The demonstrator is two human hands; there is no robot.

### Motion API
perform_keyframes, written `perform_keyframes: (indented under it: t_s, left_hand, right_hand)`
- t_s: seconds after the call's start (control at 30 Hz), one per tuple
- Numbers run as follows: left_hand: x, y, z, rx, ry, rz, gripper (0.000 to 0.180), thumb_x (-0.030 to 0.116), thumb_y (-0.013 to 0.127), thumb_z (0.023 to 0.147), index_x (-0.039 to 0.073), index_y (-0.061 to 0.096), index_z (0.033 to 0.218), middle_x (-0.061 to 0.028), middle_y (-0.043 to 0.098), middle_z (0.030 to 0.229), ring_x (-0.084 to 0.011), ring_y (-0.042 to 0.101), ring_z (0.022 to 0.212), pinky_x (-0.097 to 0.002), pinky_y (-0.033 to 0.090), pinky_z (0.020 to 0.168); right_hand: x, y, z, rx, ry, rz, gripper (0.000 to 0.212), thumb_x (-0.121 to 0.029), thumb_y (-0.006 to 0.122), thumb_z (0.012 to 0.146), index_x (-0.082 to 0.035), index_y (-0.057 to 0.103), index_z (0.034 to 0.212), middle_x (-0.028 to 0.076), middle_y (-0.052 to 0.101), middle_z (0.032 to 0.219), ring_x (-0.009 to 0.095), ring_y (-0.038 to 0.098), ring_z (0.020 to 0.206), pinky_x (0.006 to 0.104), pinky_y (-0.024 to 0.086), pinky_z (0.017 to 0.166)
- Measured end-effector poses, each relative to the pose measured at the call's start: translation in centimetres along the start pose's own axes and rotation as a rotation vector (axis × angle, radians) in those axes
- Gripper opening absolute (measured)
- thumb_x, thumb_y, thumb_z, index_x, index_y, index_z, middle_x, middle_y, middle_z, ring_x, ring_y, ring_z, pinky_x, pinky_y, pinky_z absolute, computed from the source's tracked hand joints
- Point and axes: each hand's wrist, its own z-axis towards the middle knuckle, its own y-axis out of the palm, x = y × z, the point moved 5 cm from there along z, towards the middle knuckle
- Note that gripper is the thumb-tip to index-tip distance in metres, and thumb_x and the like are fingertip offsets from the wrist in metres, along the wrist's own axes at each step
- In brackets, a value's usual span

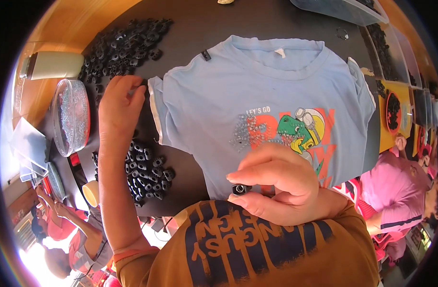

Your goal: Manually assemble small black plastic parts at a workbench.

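My right hand (281, 186) pinches a small black plastic cord-lock piece (240, 189) between thumb and forefinger, low over the shirt. A silvery ring, like a spring's end, shows in its opening. My left hand (121, 107) is at the left, beside the shirt sleeve, its fingers curled together; what they hold, if anything, is hidden. Around it are a far heap of black pieces (128, 50) and a nearer heap of black pieces (145, 172). A light blue T-shirt (204, 100) lies spread on the dark table. Small silvery springs (247, 131) are scattered over its printed front.
A clear round tub (71, 117) of silvery bits stands at the left, near a whitish jar (56, 65). One black piece (206, 55) lies by the shirt's shoulder. Clear bins (395, 52) and an orange bowl (394, 112) line the right. Other people sit at both sides.
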Motion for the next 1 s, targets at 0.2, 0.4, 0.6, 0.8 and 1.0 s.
perform_keyframes:
  t_s: [0.2,0.4,0.6,0.8,1.0]
  left_hand:
    - [0.3,-1.5,-1.7,0.026,-0.206,-0.241,0.015,0.008,0.060,0.081,0.001,0.062,0.094,-0.0059,0.063,0.085,-0.0122,0.058,0.065,-0.0267,0.046,0.061]
    - [7.5,-2.8,-5.9,-0.103,-0.326,-0.884,0.016,-0.004,0.058,0.078,-0.004,0.058,0.093,-0.0048,0.062,0.080,-0.0065,0.054,0.058,-0.0183,0.044,0.053]
    - [10.9,-2.5,-8.6,-0.330,-0.139,-1.290,0.019,-0.013,0.059,0.073,-0.004,0.056,0.090,-0.0096,0.058,0.091,-0.0109,0.057,0.078,-0.0205,0.045,0.065]
    - [11.4,-2.1,-9.1,-0.448,-0.272,-1.342,0.020,-0.013,0.057,0.076,-0.005,0.059,0.094,-0.0071,0.057,0.088,-0.0077,0.053,0.073,-0.0194,0.042,0.063]
    - [11.8,-1.8,-9.2,-0.477,-0.223,-1.243,0.019,-0.012,0.057,0.077,-0.004,0.061,0.094,-0.0052,0.057,0.086,-0.0073,0.052,0.071,-0.0199,0.041,0.061]
  right_hand:
    - [0.0,0.1,-0.1,0.002,-0.003,0.017,0.031,0.002,0.076,0.067,-0.001,0.066,0.096,0.009,0.060,0.081,0.018,0.057,0.064,0.0276,0.043,0.052]
    - [0.5,-0.1,-0.3,-0.001,0.034,0.020,0.031,0.000,0.076,0.068,-0.002,0.066,0.097,0.009,0.062,0.082,0.020,0.058,0.065,0.0284,0.044,0.054]
    - [0.3,0.1,-0.4,-0.016,0.031,0.002,0.030,-0.001,0.075,0.069,-0.002,0.066,0.098,0.009,0.064,0.081,0.022,0.060,0.068,0.0302,0.045,0.058]
    - [0.5,0.3,-0.3,-0.013,-0.018,0.024,0.029,-0.003,0.076,0.070,-0.001,0.066,0.097,0.010,0.063,0.081,0.024,0.060,0.070,0.0316,0.045,0.059]
    - [0.2,0.3,-0.4,-0.032,-0.012,0.013,0.029,-0.003,0.076,0.070,-0.001,0.065,0.096,0.010,0.063,0.082,0.024,0.061,0.071,0.0317,0.046,0.061]
